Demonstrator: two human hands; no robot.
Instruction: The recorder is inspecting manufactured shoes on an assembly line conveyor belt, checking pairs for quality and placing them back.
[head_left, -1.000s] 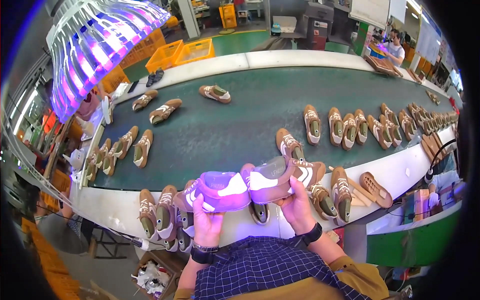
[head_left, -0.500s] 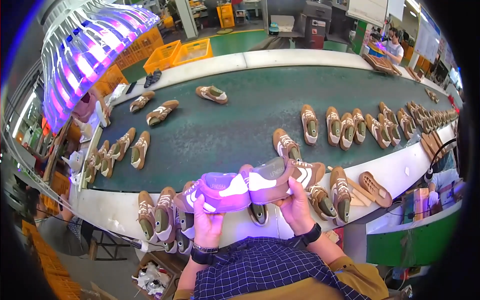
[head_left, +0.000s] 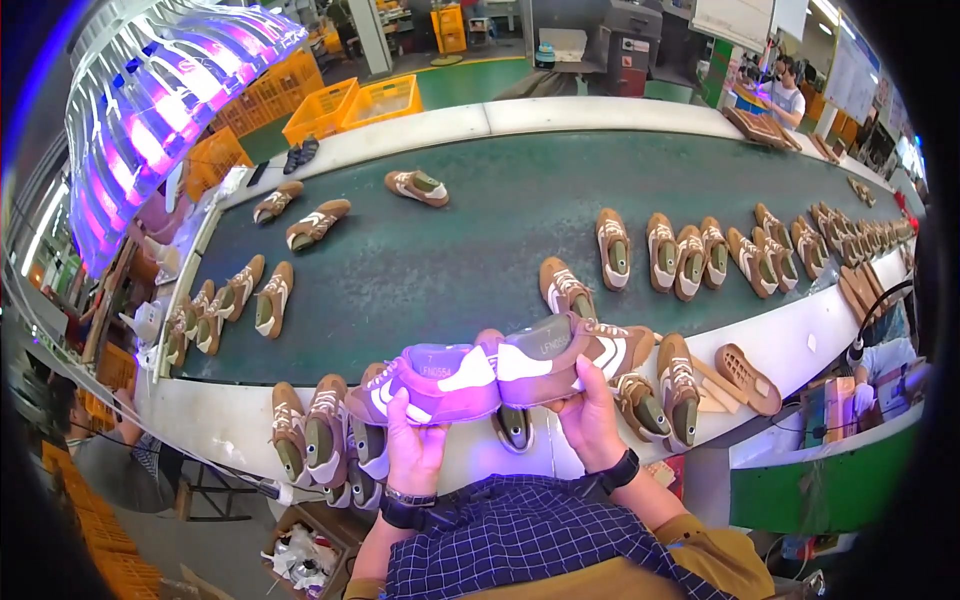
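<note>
My left hand [head_left: 415, 450] is closed on a brown sneaker [head_left: 432, 388] with white trim, its thumb on the near side; violet light tints this shoe. A matching sneaker [head_left: 545, 362] is gripped in my right hand [head_left: 590, 415], fingers beneath the sole and thumb against its side. Both shoes are held up over the near white ledge, heels together and toes pointing outward. Behind and below them stand more sneakers, partly covered by the held pair. One sneaker [head_left: 566, 287] sits on the green belt just beyond them.
A finned lamp [head_left: 165, 125] glowing violet hangs at upper left. Sneakers line the green conveyor belt [head_left: 430, 260] on both sides. On the white ledge [head_left: 800, 340] at right lies a loose brown sole [head_left: 748, 378]. Two other people [head_left: 787, 98] [head_left: 120, 450] sit at far right and left.
The view has shifted slightly, so the lamp and belt sit a little further left. Both hands hold the same pair of sneakers in nearly the same pose.
</note>
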